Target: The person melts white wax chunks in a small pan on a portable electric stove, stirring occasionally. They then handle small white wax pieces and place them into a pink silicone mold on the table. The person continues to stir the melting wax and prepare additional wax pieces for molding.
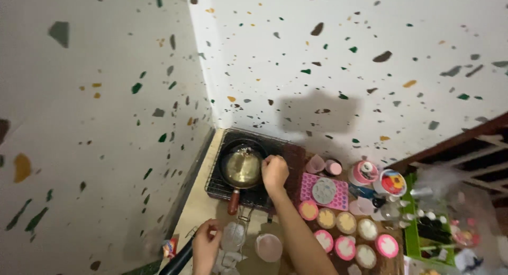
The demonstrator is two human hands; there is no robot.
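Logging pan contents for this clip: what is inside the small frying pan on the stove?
The small frying pan holds a shiny yellowish liquid, seemingly oil, with nothing solid visible in it. The right hand sits at its right rim, hiding that edge.
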